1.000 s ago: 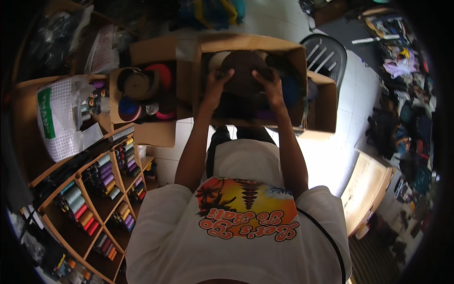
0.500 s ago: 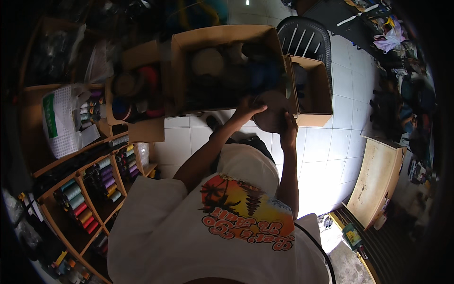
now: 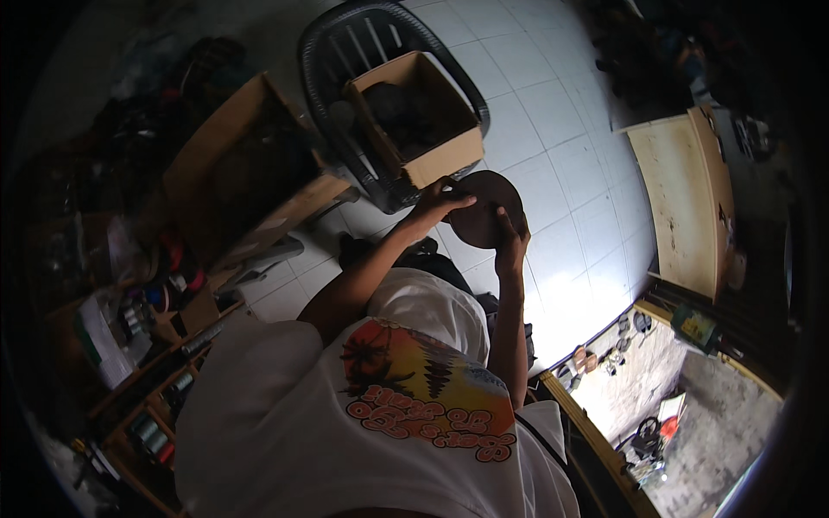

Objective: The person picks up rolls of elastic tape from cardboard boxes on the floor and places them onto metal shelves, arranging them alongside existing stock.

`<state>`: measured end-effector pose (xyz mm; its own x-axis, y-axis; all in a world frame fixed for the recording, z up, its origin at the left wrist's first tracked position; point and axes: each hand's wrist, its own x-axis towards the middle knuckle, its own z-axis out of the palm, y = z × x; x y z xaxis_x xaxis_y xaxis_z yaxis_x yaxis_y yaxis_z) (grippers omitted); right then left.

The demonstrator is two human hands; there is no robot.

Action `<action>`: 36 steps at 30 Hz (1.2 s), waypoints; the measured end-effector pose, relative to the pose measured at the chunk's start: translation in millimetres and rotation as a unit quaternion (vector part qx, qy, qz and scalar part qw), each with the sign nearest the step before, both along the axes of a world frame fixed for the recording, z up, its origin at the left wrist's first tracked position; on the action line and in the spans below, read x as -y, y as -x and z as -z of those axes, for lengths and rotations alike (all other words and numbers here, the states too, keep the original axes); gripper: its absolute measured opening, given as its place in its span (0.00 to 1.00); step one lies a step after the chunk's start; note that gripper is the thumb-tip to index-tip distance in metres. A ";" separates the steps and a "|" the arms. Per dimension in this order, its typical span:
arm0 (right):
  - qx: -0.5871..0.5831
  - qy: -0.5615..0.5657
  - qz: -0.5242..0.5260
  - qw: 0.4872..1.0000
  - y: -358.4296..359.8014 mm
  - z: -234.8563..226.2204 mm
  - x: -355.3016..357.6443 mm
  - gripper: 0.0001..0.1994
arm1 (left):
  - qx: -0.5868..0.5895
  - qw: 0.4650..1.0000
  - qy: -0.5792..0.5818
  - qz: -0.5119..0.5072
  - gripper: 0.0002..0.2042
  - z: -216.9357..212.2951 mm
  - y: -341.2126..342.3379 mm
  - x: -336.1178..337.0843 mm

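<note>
A flat, round, dark brown disc (image 3: 486, 200), which looks like a coiled roll of tape or ribbon, is held up in front of my body. My left hand (image 3: 436, 207) grips its left edge, the thumb lying over its face. On the lower right edge my right hand (image 3: 512, 245) has hold of it, thumb also on the face. Just beyond, a small open cardboard box (image 3: 445, 162) with dark round things inside sits on a black plastic chair (image 3: 316, 65). The disc is apart from this box.
To the left stands a larger open cardboard box (image 3: 285, 226), its inside dark. Shelves with thread spools (image 3: 148, 434) are at the lower left. A pale wooden cabinet (image 3: 678, 194) stands right, on white floor tiles (image 3: 566, 173). A doorway opens onto concrete ground (image 3: 721, 423) at the lower right.
My body and view have turned right, so the boxes and chair now lie further left. Both hands have carried the brown disc away from the large box, past the small one.
</note>
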<state>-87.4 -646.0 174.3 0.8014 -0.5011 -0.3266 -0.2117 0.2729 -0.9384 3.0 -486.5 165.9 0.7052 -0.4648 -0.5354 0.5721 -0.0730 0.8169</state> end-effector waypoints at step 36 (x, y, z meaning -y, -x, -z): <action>0.195 -0.024 -0.162 0.967 -549.7 -111.9 591.8 0.47 | 0.197 0.947 0.115 -0.226 0.30 -113.7 -537.9 587.6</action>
